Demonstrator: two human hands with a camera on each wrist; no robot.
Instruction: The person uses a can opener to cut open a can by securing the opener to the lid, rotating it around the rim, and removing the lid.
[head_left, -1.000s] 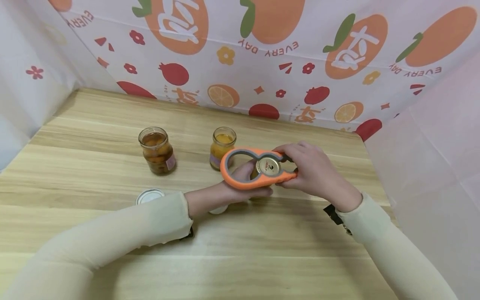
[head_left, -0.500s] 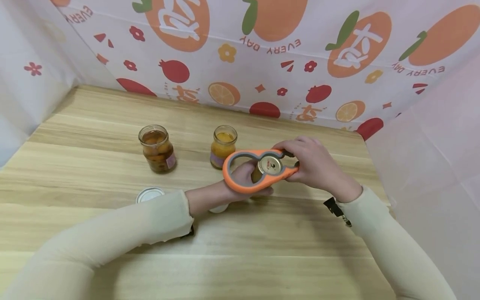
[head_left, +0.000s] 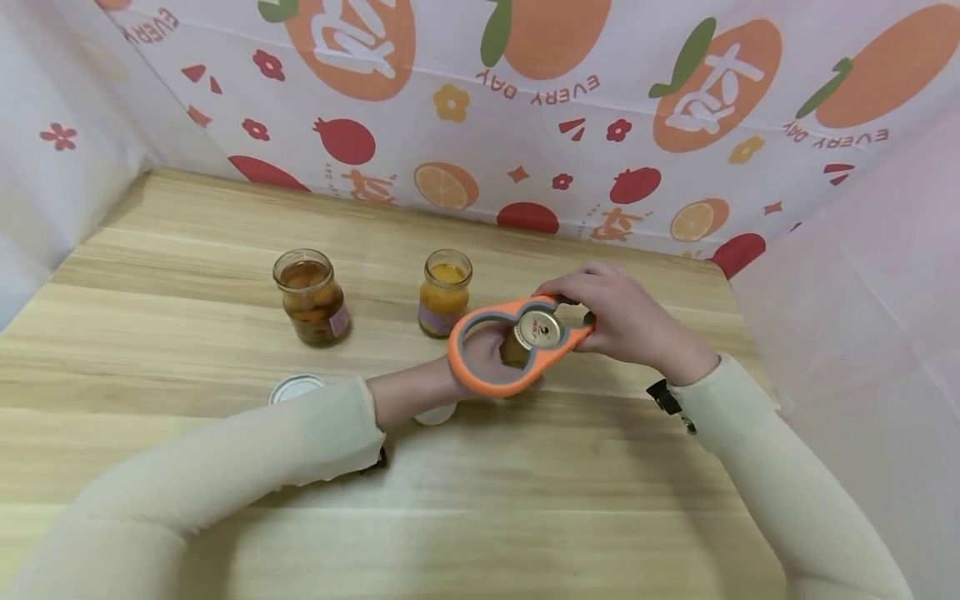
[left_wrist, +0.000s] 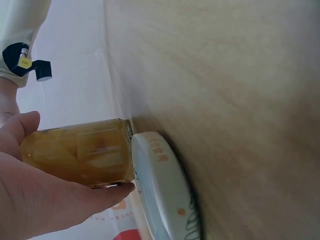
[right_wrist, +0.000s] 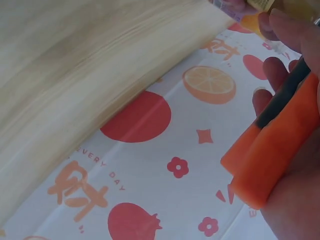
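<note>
In the head view, my left hand (head_left: pixel 480 354) grips a glass jar (left_wrist: pixel 80 155) of amber contents, seen sideways in the left wrist view with its base close to the tabletop. The jar's gold lid (head_left: pixel 538 329) faces up and sits inside the smaller opening of an orange and grey jar opener (head_left: pixel 489 386). My right hand (head_left: pixel 626 319) holds the opener by its two handle ends, fingers curled round them. The opener's larger loop overlaps my left hand in this view. In the right wrist view, the orange handle ends (right_wrist: pixel 270 155) stick out of my right palm.
Two lidless jars stand behind: one with dark amber contents (head_left: pixel 318 312) at left, one with yellow contents (head_left: pixel 444 300) nearer the middle. A white lid (head_left: pixel 297 387) lies beside my left forearm, another lid (head_left: pixel 435 414) under the wrist. A fruit-print curtain (head_left: pixel 450 125) borders the wooden table (head_left: pixel 480 533).
The opener has turned on the lid, its larger loop swinging toward me. My right hand has shifted slightly away from me and to the left. The left hand keeps its grip on the jar.
</note>
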